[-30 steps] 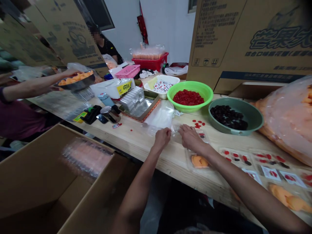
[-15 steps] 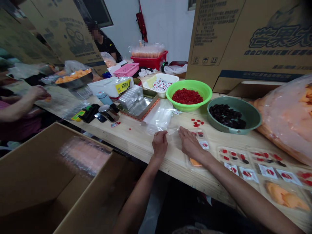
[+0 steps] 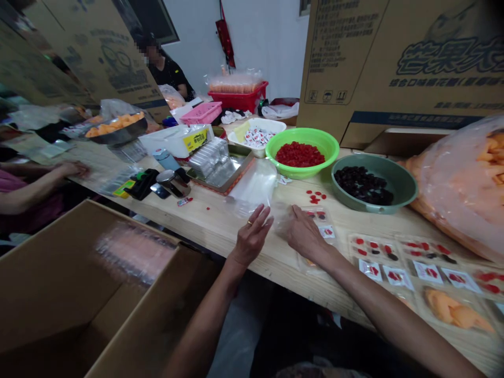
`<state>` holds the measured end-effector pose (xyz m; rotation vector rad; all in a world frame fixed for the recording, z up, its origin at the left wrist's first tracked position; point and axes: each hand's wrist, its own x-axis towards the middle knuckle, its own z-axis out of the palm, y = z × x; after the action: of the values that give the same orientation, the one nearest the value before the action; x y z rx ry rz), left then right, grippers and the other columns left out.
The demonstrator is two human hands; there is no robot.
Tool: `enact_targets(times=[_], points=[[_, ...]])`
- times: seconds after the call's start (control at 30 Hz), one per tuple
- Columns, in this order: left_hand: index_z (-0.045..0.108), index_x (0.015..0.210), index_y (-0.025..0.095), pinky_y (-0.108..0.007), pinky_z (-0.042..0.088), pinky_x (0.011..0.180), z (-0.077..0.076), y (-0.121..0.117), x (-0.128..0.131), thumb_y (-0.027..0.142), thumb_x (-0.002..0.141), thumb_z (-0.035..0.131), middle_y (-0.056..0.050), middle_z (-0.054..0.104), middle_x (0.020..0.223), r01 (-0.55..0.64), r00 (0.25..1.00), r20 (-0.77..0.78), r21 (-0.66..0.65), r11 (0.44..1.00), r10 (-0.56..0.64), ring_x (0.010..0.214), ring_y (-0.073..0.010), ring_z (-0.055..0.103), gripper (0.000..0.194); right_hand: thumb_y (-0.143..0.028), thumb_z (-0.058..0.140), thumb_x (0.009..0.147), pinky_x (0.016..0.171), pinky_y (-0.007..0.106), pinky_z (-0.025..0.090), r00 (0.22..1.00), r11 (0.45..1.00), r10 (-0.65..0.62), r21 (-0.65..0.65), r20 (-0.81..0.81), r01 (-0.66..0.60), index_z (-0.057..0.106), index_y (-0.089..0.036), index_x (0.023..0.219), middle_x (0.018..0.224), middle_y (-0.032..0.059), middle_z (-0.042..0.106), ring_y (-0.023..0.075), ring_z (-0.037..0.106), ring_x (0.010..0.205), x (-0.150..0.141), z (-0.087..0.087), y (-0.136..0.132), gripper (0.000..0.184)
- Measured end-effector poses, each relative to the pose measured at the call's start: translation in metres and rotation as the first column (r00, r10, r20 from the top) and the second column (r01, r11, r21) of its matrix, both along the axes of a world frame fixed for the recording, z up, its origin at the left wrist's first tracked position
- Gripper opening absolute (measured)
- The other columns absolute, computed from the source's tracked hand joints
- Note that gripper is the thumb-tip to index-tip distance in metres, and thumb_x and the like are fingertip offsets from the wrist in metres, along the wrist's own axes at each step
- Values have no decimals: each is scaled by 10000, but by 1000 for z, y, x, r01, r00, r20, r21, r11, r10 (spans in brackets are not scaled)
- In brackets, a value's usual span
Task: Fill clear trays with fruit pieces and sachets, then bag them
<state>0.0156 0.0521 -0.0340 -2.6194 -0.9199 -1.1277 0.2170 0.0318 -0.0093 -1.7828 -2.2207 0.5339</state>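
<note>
My left hand (image 3: 252,236) is raised over the table's front part, fingers stretched out and slightly apart, holding nothing I can see. Between my hands lies a thin clear plastic bag (image 3: 280,216), and my right hand (image 3: 305,233) has its fingers closed at the bag's right side. Partly under my right hand sits a clear tray (image 3: 329,215) with red and dark pieces and a small sachet (image 3: 326,231). Just beyond my left hand, a stack of clear bags (image 3: 258,181) lies flat on the table.
Behind are a green bowl (image 3: 334,152) of red pieces and a dark green basin (image 3: 409,194) of dark pieces. Several filled trays (image 3: 452,310) lie right, beside a large bag of orange pieces (image 3: 444,173). An open carton (image 3: 47,231) stands left; another person's arm (image 3: 35,191) is beyond.
My left hand has let go of the bag's edge and its fingers have opened. My right hand's fingers have curled in at the bag. The other person's hand has moved slightly.
</note>
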Motion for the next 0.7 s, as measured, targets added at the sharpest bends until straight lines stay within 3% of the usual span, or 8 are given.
enact_targets(times=[0.07,0.13,0.17,0.23,0.3,0.4,0.57,0.7], points=[[544,1377,159,-407,476,1133,-2,3,2,-12,958,326,-136,566,1432,-118,993,4,-48,992,118,1454,-238,365,503,-50,486,796,1152,460,330,995,998,57,6,-79,-57,473,-51,1455,1539,237,384,331,384,1419,14,2,4,659],[463,1464,152,-424,434,1166,-5,3,8,-46,924,275,-144,494,1497,-305,949,47,-114,945,312,1470,-244,332,605,-63,454,829,1117,408,381,977,998,59,45,-205,-50,557,-153,1403,1505,151,462,270,477,1353,40,6,8,590],[439,1485,151,-448,416,1176,-7,1,13,-52,911,274,-146,449,1529,-393,911,67,-156,906,407,1481,-259,308,632,-70,440,840,1086,387,411,970,998,0,58,-245,15,576,-183,1381,1459,122,517,249,530,1297,55,9,9,569],[428,1496,148,-496,401,1179,-13,-6,28,-54,893,293,-143,397,1563,-491,853,59,-248,835,519,1497,-295,272,650,-75,444,840,1020,379,454,949,968,-244,9,-198,251,553,-147,1388,1321,137,620,259,608,1178,84,12,10,564],[463,1468,134,-507,426,1157,-21,-16,47,-55,884,314,-150,415,1551,-478,867,-19,-316,820,498,1488,-315,299,631,-84,493,820,966,394,471,902,898,-431,-117,-31,425,501,-72,1410,1207,191,666,306,636,1116,102,13,9,590],[532,1394,97,-478,486,1104,-36,-32,76,-35,898,349,-182,479,1500,-416,909,-175,-374,829,377,1425,-323,415,546,-102,551,799,934,415,468,870,827,-488,-284,62,485,534,-35,1342,1175,252,659,364,627,1122,104,6,5,547],[558,1348,75,-479,515,1059,-53,-44,92,27,938,386,-209,521,1451,-418,902,-283,-375,828,327,1344,-321,509,447,-124,569,766,889,402,480,824,796,-551,-379,-130,472,652,-61,1121,1097,233,678,366,635,1083,86,-12,5,370],[575,1332,114,-416,536,1045,-48,-37,78,21,921,402,-172,551,1435,-405,912,-230,-376,833,340,1298,-283,558,456,-110,550,717,694,296,511,679,777,-605,-494,-415,391,608,-110,1181,956,115,703,239,674,857,84,-25,4,467]])
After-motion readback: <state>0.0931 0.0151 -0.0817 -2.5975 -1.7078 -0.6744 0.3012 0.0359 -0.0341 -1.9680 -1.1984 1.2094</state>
